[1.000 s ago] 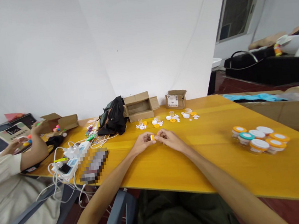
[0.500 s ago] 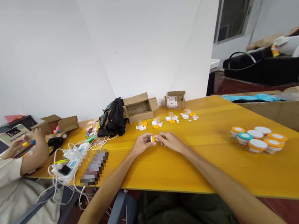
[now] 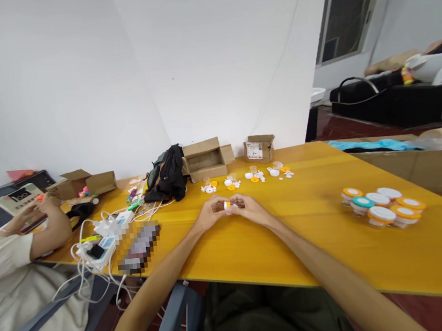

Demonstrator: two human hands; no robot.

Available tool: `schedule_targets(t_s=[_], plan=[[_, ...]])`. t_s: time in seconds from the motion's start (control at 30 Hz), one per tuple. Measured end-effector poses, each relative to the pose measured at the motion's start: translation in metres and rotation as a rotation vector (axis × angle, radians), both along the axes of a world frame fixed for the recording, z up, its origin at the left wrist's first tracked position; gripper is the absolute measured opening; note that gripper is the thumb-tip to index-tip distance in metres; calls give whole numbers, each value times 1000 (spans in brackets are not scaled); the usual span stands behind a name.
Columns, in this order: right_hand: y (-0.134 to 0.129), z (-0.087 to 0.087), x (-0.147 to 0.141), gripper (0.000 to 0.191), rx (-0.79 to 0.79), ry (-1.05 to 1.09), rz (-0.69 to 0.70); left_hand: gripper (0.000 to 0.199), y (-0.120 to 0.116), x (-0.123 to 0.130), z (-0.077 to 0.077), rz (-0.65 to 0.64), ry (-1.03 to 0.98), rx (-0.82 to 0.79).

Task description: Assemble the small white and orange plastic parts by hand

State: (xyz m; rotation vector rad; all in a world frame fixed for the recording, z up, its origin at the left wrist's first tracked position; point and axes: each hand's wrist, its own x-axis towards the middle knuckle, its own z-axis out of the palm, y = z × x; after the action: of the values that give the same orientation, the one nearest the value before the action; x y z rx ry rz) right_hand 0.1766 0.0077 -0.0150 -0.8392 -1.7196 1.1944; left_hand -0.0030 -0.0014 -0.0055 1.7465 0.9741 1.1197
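Note:
Over the middle of the table, my left hand [image 3: 209, 214] and my right hand [image 3: 250, 210] meet around a small white-and-orange plastic part [image 3: 227, 205]. Both hands are closed on it, thumbs close together at its near side. Fingers cover much of the part, so its full shape is hidden. Beyond my hands lie small groups of white plastic pieces [image 3: 210, 189], orange rings [image 3: 254, 180] and clear cups [image 3: 253, 169]. To my right stands a cluster of clear jars with orange, white and teal lids [image 3: 381, 214].
Two cardboard boxes [image 3: 204, 159] [image 3: 258, 148] and a black bag [image 3: 167, 173] stand by the wall. Left of me are a power strip [image 3: 114, 239] with tangled white cables and a pixelated dark object [image 3: 139, 248]. Another person's arm [image 3: 52, 230] works at far left.
My right hand has moved slightly left, and its fingers now curl around the part held with my left hand. At far left, the other person's hands have shifted.

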Motion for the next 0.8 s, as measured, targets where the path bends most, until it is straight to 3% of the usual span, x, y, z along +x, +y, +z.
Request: schedule_targets(t_s=[0.37,0.7,0.8], plan=[[3,-2,0,43,-96,91,31,38,-4,-1,2,-43,35,225],[2,0,1,43,-120,93,-6,42,-1,0,-2,38,51,218],[2,1,2,43,-98,94,-9,33,-1,0,-3,57,130,206]])
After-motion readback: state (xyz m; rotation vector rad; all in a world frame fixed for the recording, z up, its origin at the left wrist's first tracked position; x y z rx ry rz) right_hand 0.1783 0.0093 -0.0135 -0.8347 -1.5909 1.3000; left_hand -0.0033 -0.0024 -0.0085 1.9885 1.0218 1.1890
